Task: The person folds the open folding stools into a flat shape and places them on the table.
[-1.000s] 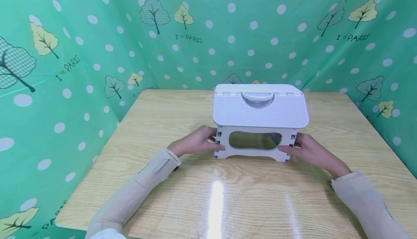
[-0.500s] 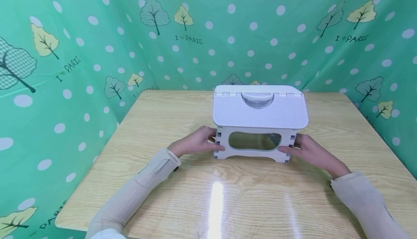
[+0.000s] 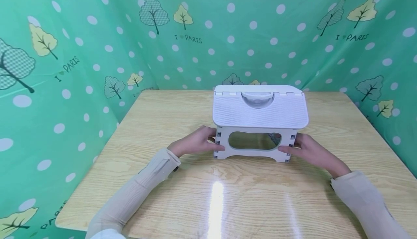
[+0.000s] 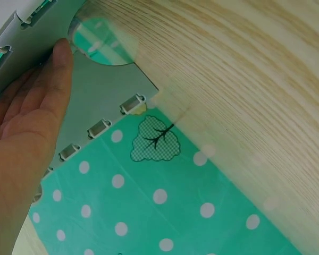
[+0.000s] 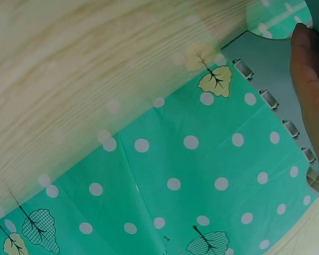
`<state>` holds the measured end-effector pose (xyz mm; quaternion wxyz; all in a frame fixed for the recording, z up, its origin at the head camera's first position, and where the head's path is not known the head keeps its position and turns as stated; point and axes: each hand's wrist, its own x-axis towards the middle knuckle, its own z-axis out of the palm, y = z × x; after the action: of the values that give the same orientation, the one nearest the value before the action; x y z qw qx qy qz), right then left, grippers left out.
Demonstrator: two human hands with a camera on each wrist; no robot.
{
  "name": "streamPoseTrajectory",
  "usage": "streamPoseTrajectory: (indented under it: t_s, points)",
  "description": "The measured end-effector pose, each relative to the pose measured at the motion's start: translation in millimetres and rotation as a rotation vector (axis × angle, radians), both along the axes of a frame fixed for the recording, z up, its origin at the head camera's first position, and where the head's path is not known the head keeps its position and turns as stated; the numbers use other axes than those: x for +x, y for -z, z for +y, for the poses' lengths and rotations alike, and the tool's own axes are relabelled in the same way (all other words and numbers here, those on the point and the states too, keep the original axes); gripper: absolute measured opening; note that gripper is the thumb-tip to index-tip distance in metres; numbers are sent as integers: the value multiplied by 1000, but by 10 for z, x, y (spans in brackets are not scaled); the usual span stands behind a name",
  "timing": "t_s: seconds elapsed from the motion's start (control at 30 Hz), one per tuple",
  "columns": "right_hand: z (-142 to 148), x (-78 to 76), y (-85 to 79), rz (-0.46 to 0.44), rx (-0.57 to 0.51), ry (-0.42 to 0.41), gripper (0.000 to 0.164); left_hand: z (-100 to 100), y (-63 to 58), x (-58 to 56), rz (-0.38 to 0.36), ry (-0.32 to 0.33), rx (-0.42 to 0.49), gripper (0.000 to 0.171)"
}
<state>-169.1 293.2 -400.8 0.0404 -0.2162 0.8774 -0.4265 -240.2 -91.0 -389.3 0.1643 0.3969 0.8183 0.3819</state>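
A white folding step stool (image 3: 260, 112) stands upright on the table, its textured top spread over the legs and a curved handle in the top. At its left side, my left hand (image 3: 197, 141) grips the leg panel, thumb on the front face and the other fingers behind the edge. My right hand (image 3: 311, 150) holds the right side likewise, its thumb near the oval cut-out. In the left wrist view, a leg panel (image 4: 103, 87) with hinge slots shows beside the hand. The right wrist view shows the other end of the panel (image 5: 271, 61).
The wood-grain table (image 3: 169, 112) extends around the stool. A green curtain (image 3: 97, 51) with white dots and printed trees hangs behind the table and along both sides. Through the stool's oval opening shows a small dark multicoloured patch (image 3: 275, 137).
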Motion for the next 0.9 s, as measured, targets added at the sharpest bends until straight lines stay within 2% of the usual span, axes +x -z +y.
streamPoseTrajectory:
  t_s: [0.9]
  points:
    - [9, -17, 10, 6, -18, -24, 33, 1, -6, 11, -6, 1, 6, 32]
